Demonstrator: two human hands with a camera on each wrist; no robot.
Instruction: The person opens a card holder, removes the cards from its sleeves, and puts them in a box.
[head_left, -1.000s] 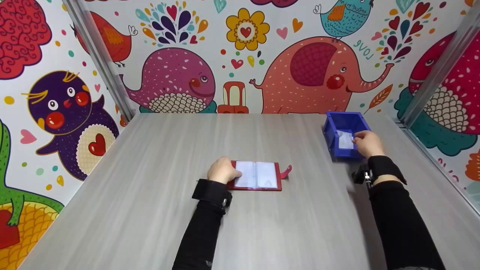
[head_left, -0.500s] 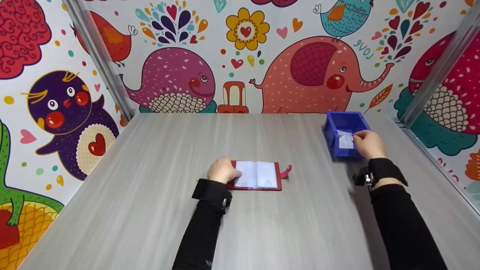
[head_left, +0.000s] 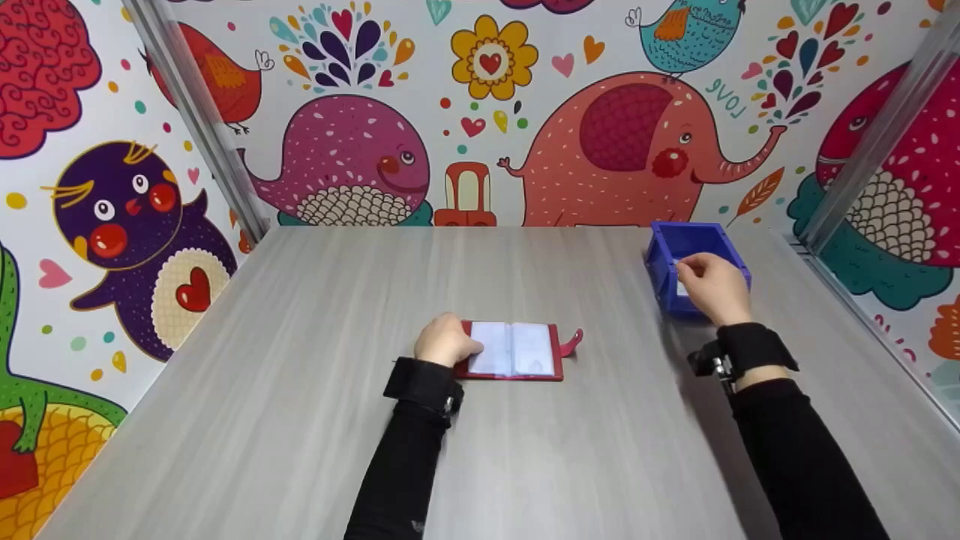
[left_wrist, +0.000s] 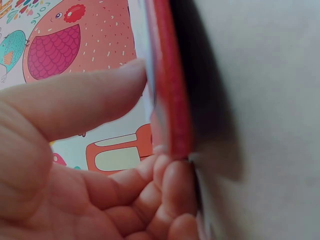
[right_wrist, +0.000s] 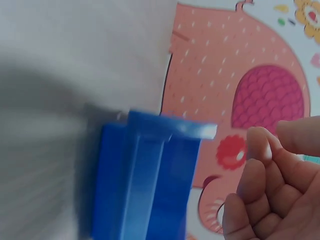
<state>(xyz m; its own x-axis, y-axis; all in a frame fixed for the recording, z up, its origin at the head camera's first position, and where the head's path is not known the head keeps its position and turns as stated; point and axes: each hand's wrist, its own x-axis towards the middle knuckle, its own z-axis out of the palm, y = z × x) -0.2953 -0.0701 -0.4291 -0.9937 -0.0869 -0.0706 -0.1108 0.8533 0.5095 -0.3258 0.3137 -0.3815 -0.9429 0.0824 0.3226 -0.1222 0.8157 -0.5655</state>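
A small red card holder (head_left: 555,349) lies open on the table, showing pale sleeves. My left hand (head_left: 446,341) grips its left edge. In the left wrist view, the thumb (left_wrist: 110,95) lies on the sleeve side and curled fingers (left_wrist: 177,187) sit at the cover's edge. My right hand (head_left: 720,289) is over the blue bin (head_left: 660,274). A bit of white card (head_left: 682,288) shows beneath it. In the right wrist view, thumb and forefinger (right_wrist: 257,142) come together beside the bin; I cannot tell whether anything thin is between them.
The blue bin stands at the back right of the grey table (head_left: 337,300). Walls with printed cartoon animals (head_left: 615,157) enclose the back and sides. A red strap (head_left: 574,343) sticks out from the card holder's right side.
My right hand has shifted left over the bin, now covering most of the white card that showed before. The left hand and the card holder have stayed in place.
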